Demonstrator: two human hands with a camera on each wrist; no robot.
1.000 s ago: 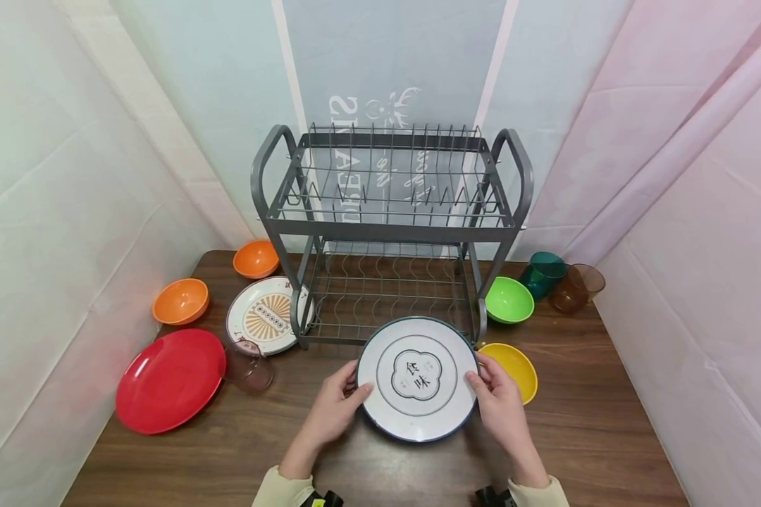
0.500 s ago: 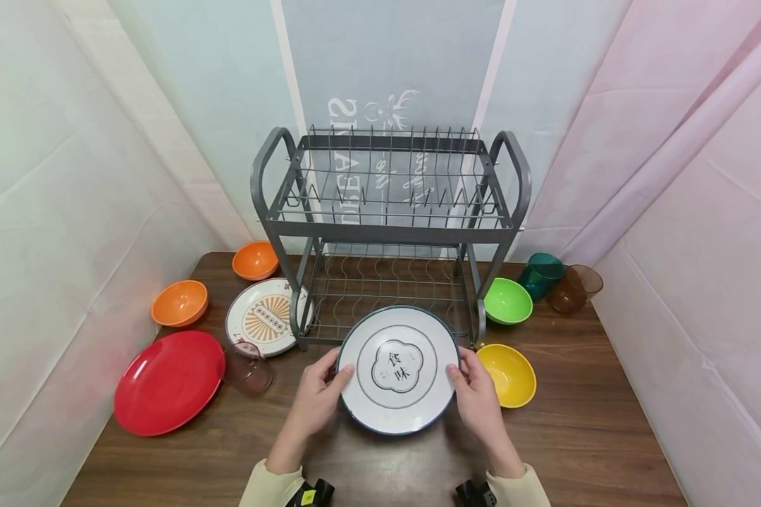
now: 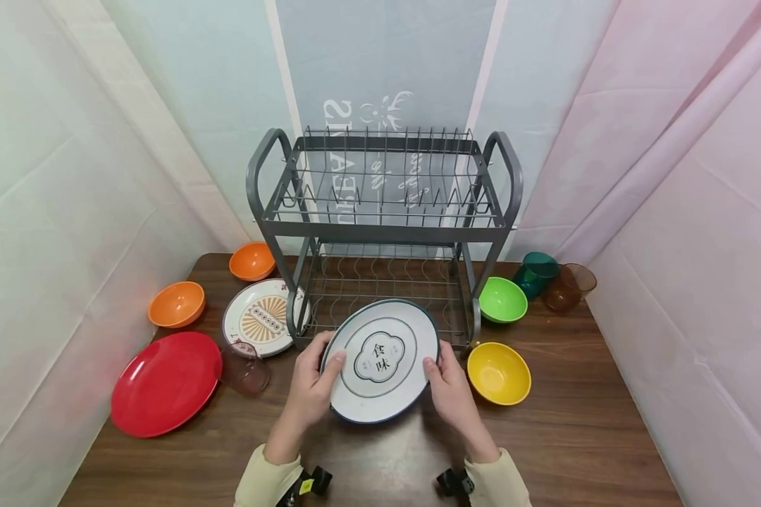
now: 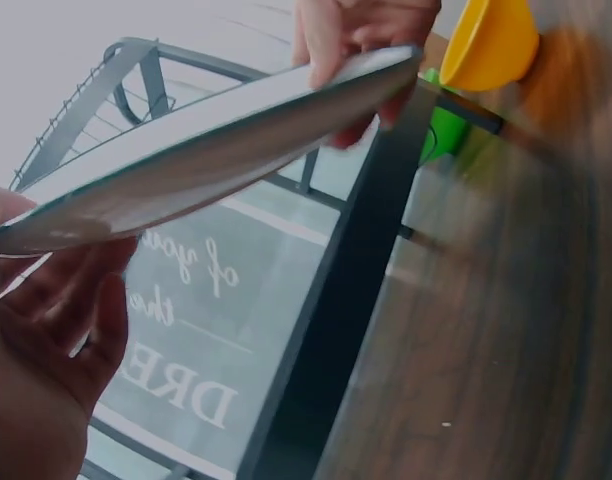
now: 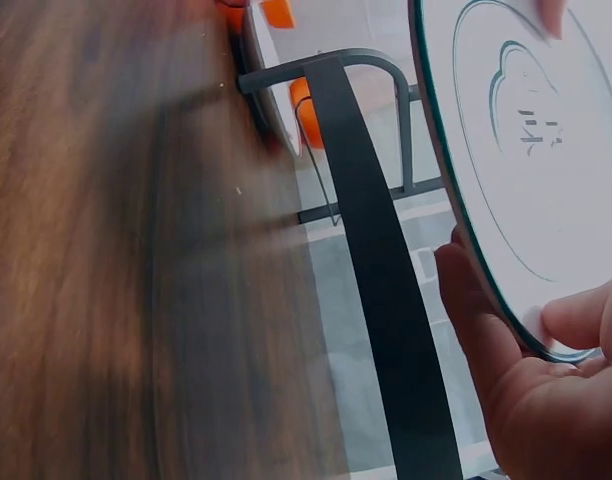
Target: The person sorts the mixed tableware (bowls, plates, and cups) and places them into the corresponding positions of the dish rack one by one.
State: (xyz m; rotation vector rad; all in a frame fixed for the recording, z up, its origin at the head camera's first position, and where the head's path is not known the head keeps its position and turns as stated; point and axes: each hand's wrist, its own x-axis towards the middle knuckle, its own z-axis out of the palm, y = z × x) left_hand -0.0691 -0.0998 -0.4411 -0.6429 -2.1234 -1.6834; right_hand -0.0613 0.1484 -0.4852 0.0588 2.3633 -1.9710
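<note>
A white plate [image 3: 380,401] with a dark rim and a printed black emblem is held up in front of the dish rack [image 3: 380,231]. My left hand [image 3: 311,384] grips its left edge, thumb on the upper face and fingers beneath. On the opposite edge, my right hand [image 3: 450,391] pinches the rim the same way. The left wrist view shows the plate [image 4: 216,150] edge-on and lifted off the table. From the right wrist, its printed face [image 5: 566,200] is visible, with the right thumb pressing near the rim.
On the left are two orange bowls [image 3: 177,304], a patterned plate [image 3: 241,320], a red plate [image 3: 165,384] and a clear cup [image 3: 247,370]. To the right stand a green bowl [image 3: 503,299], a yellow bowl [image 3: 499,373], a teal cup [image 3: 536,273] and a brown cup [image 3: 567,289].
Both hands have carried the plate to the left and slightly up toward the rack. It has become more tilted, its right side higher. Other dishes stay in place.
</note>
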